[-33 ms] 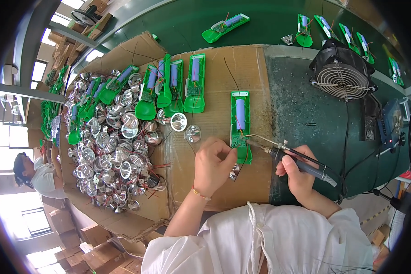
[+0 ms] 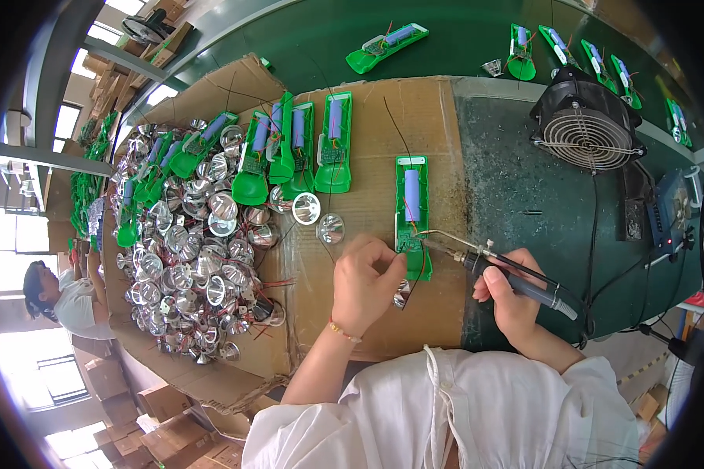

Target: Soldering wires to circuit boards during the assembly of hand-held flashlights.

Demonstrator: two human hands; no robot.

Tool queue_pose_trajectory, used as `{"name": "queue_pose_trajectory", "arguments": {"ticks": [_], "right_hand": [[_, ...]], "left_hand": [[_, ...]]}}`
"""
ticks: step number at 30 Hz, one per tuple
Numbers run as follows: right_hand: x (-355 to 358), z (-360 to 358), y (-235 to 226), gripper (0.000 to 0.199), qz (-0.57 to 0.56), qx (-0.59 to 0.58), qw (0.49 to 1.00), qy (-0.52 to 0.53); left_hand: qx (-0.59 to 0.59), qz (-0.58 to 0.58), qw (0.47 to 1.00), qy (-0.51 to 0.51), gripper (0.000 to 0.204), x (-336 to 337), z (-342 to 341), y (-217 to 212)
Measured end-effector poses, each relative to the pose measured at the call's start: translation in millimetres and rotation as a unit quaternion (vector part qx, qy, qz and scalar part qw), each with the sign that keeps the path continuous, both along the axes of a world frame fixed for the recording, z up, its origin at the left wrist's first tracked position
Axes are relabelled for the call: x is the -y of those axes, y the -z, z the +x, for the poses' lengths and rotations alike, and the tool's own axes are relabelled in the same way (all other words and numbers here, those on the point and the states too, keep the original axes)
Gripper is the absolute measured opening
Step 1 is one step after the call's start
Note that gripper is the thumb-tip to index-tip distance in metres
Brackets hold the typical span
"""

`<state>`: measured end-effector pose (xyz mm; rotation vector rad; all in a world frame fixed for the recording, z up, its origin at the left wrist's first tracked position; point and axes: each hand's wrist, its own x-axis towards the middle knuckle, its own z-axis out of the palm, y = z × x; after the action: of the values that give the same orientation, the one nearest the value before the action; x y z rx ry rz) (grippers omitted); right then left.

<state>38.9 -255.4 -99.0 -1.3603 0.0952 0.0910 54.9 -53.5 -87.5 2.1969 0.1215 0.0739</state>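
A green plastic housing (image 2: 419, 270) lies on the cardboard with a lilac battery cell (image 2: 412, 195) and a small green circuit board (image 2: 408, 241) in it. My right hand (image 2: 516, 297) is closed around a soldering iron (image 2: 516, 283) with a thin curved metal tube along it. The iron's tip reaches the board's right side. My left hand (image 2: 368, 281) is closed in a pinch at the board's lower left; what its fingertips hold is hidden. A shiny reflector cup (image 2: 401, 294) shows just beside that hand, and thin wires run near it.
A cardboard box (image 2: 270, 356) full of reflector cups (image 2: 211, 250) stands at left, with several green housings (image 2: 333, 156) along its far side. A black fan with a metal grille (image 2: 586, 139) stands at far right. More housings (image 2: 387, 48) lie beyond.
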Motion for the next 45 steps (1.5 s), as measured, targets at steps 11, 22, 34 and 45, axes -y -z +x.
{"name": "queue_pose_trajectory", "arguments": {"ticks": [11,22,34,45], "right_hand": [[37,1,10,0.016,-0.003,0.039,0.998,0.045],[48,20,18,0.014,-0.025,0.002,0.994,0.104],[60,21,14,0.016,0.022,-0.048,0.995,0.080],[55,28,19,0.014,-0.045,0.005,0.992,0.120]], "left_hand": [[-0.123,-0.064,0.990,-0.017,0.014,-11,1,-10],[0.085,0.234,0.961,0.121,0.012,53,261,9],[-0.109,0.415,0.898,0.097,0.056,7,291,-40],[0.056,0.267,0.954,0.126,0.040,31,64,-21]]}}
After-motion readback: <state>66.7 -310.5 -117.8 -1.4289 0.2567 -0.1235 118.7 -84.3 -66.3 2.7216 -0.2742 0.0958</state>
